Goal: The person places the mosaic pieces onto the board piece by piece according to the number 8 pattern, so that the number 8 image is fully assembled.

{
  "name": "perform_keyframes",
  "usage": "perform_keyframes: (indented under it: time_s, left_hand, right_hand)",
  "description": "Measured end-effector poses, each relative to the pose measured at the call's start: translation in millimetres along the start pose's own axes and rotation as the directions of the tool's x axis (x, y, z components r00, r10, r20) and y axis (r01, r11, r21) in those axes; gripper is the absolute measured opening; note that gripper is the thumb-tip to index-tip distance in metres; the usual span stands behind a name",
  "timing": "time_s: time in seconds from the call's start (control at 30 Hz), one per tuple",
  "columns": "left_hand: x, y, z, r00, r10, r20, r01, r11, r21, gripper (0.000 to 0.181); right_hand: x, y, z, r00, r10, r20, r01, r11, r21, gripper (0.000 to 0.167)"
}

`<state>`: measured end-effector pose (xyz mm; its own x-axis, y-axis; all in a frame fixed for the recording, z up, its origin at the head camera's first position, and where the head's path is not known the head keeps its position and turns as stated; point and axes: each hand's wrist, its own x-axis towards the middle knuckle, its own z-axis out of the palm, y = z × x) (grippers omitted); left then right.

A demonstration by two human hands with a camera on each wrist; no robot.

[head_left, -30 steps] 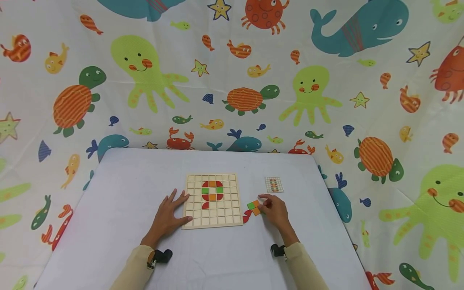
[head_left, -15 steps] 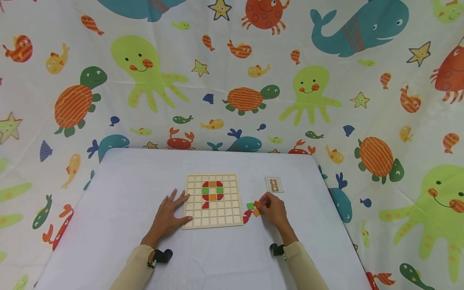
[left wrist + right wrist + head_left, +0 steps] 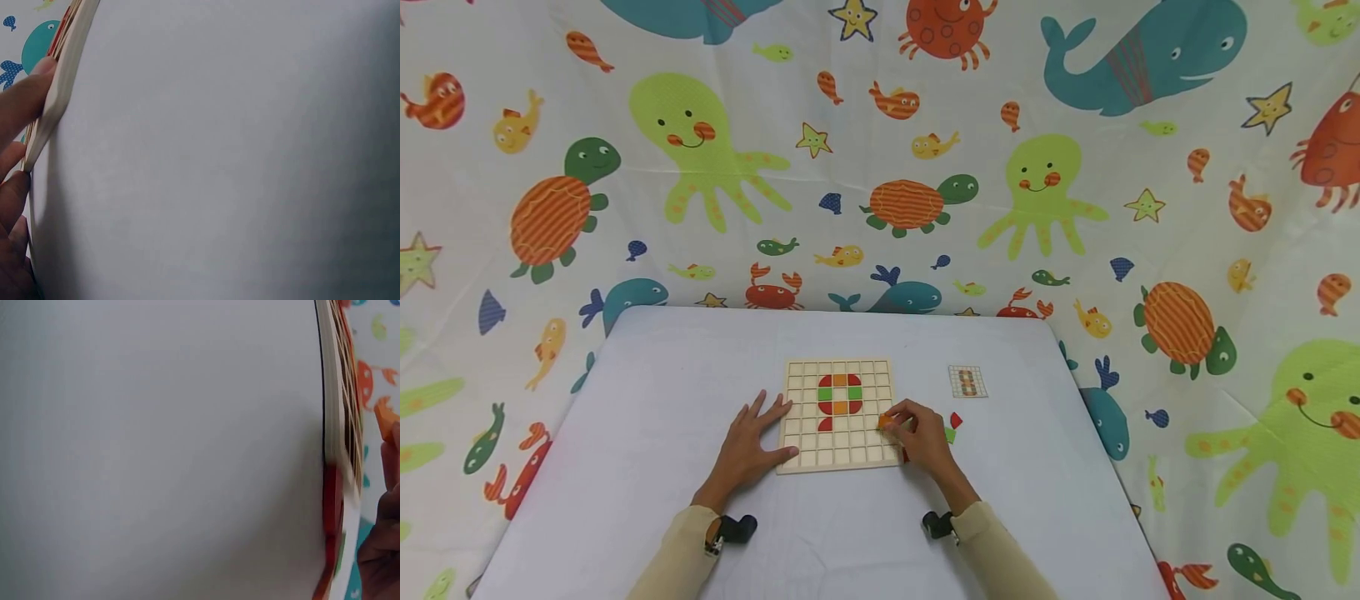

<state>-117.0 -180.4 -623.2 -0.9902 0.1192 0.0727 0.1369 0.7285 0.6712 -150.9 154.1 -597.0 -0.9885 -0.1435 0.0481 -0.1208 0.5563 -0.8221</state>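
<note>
On the wooden grid board [image 3: 865, 439], red, orange and green pieces form a rounded block, with a single red piece [image 3: 825, 425] below it. The left hand [image 3: 741, 454] rests spread on the board's left edge; in the left wrist view its thumb touches the frame [image 3: 60, 87]. Above the board's right side, the right hand [image 3: 927, 440] pinches an orange piece [image 3: 884, 422], also seen in the right wrist view [image 3: 385, 422]. Right of that hand lie a red piece [image 3: 956, 420] and a partly covered green piece [image 3: 951, 434]. Red pieces [image 3: 332, 500] lie beside the board's corner.
A small printed grid card [image 3: 967, 382] lies on the white table [image 3: 700, 358], behind and to the right of the board. A cloth [image 3: 865, 275] patterned with sea animals hangs behind the table.
The right hand has picked up an orange piece from the loose ones and moved left over the board's edge. Loose pieces beside it have shifted right. The left hand has stayed in place.
</note>
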Motion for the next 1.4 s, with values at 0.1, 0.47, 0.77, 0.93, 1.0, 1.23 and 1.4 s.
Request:
perform_keyframes:
  time_s: [0.1,0.47,0.77,0.93,1.0,1.23,1.4]
  left_hand:
    - [0.9,-0.5,-0.7,1.0,-0.012,0.014,0.012,1.0,0.004,0.088]
    - [1.0,1.4,-1.4,0.999,-0.026,0.025,0.026,1.0,-0.001,0.089]
    - [2.7,-1.0,-1.0,1.0,-0.016,0.019,0.015,1.0,0.012,0.088]
    - [3.3,-2.4,-0.2,0.999,-0.02,0.032,0.02,1.0,-0.001,0.089]
    - [3.0,-2.7,0.3,0.999,-0.02,0.03,0.02,1.0,-0.004,0.089]
    - [1.8,-2.0,1.1,1.0,-0.006,0.016,0.006,1.0,0.012,0.089]
    - [1.4,-0.4,-0.3,1.0,-0.013,0.018,0.013,1.0,0.005,0.089]
  right_hand:
    - [2.8,-10.5,17.3,0.999,-0.019,0.039,0.019,1.0,-0.01,0.011]
    - [17.4,-37.7,63.1,0.998,0.066,0.007,-0.064,0.991,-0.121,0.009]
    - [20.8,-43.0,74.7,0.997,0.063,-0.034,-0.07,0.971,-0.227,0.008]
    - [19.9,-45.7,76.1,0.999,0.045,-0.028,-0.051,0.971,-0.234,0.008]
    - [19.3,-46.2,75.0,0.999,0.047,-0.02,-0.051,0.97,-0.238,0.009]
    - [14.2,-36.4,51.8,0.999,0.044,-0.03,-0.048,0.986,-0.158,0.017]
    - [11.6,-18.5,20.1,0.991,0.066,-0.119,-0.081,0.988,-0.13,0.018]
